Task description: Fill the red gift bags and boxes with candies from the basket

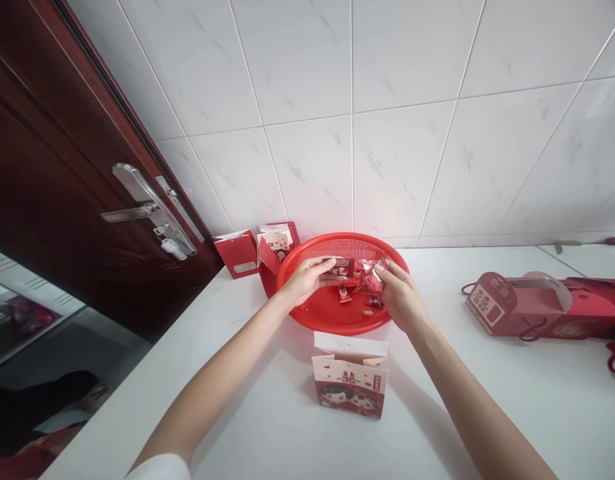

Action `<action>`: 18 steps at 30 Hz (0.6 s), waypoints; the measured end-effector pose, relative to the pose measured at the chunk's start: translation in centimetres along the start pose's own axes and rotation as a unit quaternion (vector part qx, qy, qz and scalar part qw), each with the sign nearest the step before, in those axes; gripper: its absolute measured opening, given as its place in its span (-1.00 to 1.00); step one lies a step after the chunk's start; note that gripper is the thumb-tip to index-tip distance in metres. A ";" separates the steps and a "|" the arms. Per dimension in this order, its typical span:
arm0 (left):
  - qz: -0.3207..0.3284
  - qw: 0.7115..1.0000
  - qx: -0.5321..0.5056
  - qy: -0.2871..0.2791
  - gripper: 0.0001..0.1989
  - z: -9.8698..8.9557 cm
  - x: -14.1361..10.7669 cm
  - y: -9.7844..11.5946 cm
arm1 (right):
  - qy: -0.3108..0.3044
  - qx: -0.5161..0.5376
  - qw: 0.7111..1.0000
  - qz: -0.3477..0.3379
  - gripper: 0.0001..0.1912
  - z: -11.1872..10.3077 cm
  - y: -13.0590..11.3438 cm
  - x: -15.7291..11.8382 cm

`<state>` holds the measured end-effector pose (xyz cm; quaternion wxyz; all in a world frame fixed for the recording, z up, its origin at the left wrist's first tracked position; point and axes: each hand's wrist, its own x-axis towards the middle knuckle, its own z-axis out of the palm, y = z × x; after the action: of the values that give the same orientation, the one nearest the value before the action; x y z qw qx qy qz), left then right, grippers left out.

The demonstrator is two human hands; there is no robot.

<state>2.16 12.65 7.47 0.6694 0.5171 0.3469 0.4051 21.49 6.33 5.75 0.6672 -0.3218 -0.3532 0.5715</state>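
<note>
Both my hands are over a round red plastic basket [307, 317] with wrapped candies in it. My left hand [312, 277] is closed on a dark red wrapped candy [343, 268], held by thumb and fingers. Between the fingertips of my right hand [398, 290] is a shiny pink-red candy packet [371, 280]. A small red and white candy [344, 294] and a few other pieces lie on the basket floor. In front of the basket an open paper gift box [351, 383] stands upright, with two cartoon faces printed on it.
Open red paper boxes [236, 253] stand left of the basket, against the tiled wall [307, 173]. Pink-red boxes with cord handles [527, 310] rest on the white tabletop [267, 413] at right. A dark wooden door [77, 173] with a metal handle is at left.
</note>
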 end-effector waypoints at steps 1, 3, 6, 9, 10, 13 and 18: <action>0.002 1.000 -0.004 -0.002 -0.74 0.2 0.0 0.0 | -0.006 0.003 1.000 0.007 -0.59 0.1 0.0 0.0; 0.009 1.000 -0.012 -0.010 -0.72 0.5 -0.1 -0.2 | -0.013 0.010 1.000 0.019 -0.59 0.3 -0.1 -0.1; 0.034 0.999 -0.018 -0.023 -0.69 0.9 -0.3 -0.6 | -0.015 0.017 0.999 0.033 -0.60 0.3 -0.1 -0.1; 0.077 0.997 0.007 -0.002 -0.64 1.1 -0.5 -1.1 | -0.015 0.018 0.999 0.039 -0.60 0.1 -0.1 0.0; 0.093 0.995 0.025 0.009 -0.64 1.3 -0.6 -1.2 | -0.014 0.017 0.999 0.039 -0.60 0.0 -0.1 0.0; 0.124 0.990 0.058 0.017 -0.68 1.7 -1.0 -1.3 | -0.010 0.012 0.999 0.030 -0.61 -0.1 0.0 0.0; 0.059 0.998 -0.030 -0.017 -0.67 1.9 -1.4 -0.8 | -0.001 0.004 1.000 0.008 -0.58 -0.1 0.2 -0.1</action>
<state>3.41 10.48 7.15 0.6653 0.5232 0.2926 0.4449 21.46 6.23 5.56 0.6635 -0.3212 -0.3485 0.5789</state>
